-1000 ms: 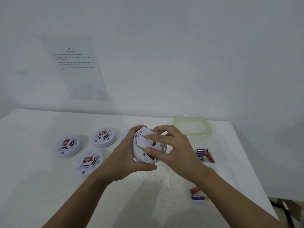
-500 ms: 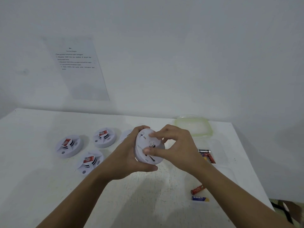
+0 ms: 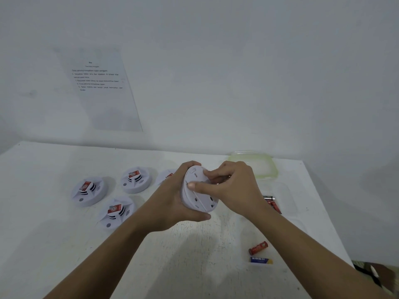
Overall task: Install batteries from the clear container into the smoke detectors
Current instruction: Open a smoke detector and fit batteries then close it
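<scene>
Here, scuffed white table (image 3: 43, 223), white wall (image 3: 237, 83), printed sheet (image 3: 103, 93), left hand (image 3: 170, 203) and right hand (image 3: 235, 186) fingers (image 3: 216, 174) gripping smoke detector (image 3: 200, 201)

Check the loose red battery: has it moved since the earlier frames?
No. The red battery still lies on the table just behind the blue battery, with the same small gap between them.

Left hand (image 3: 170, 203) grips a white smoke detector (image 3: 199, 190) while right hand (image 3: 235, 184) pinches its back.
</scene>
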Tool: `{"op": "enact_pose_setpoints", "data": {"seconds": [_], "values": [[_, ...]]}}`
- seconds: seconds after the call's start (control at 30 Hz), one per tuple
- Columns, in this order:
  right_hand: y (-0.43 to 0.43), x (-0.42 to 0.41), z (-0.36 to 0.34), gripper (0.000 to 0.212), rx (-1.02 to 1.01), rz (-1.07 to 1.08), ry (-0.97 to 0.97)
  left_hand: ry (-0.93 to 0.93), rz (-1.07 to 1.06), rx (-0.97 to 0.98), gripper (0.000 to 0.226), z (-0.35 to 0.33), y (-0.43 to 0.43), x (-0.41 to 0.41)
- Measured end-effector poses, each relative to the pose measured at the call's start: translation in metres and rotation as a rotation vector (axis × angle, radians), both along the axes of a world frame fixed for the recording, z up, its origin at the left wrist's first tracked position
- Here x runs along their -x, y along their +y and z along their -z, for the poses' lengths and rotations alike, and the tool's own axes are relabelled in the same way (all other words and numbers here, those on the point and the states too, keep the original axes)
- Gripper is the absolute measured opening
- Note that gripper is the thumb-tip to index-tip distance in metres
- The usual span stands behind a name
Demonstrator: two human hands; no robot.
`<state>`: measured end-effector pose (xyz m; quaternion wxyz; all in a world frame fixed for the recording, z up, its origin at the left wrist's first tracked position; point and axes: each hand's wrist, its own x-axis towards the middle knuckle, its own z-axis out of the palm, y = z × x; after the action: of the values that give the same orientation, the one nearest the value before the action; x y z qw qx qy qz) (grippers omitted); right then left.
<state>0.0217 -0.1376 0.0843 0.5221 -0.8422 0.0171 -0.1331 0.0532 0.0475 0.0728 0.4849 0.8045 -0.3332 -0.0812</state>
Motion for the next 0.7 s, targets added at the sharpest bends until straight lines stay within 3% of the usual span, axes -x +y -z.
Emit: {"op": "enact_pose_setpoints", "data": {"seconds": [0.2, 0.53, 0.7], "values": [[0.003, 0.001, 0.0, 0.047, -0.08, 0.02, 0.065, -0.017, -0.019, -0.034, 0.09, 0.006, 0.002, 0.0], [0.006, 0.007, 0.001, 0.048, 0.053, 0.045, 0.09, -0.016, -0.048, -0.016, 0.09, 0.014, 0.005, 0.004], [0.007, 0.009, 0.01, 0.046, 0.012, -0.059, 0.119, -0.029, -0.077, -0.081, 0.101, 0.022, 0.008, 0.002]]}}
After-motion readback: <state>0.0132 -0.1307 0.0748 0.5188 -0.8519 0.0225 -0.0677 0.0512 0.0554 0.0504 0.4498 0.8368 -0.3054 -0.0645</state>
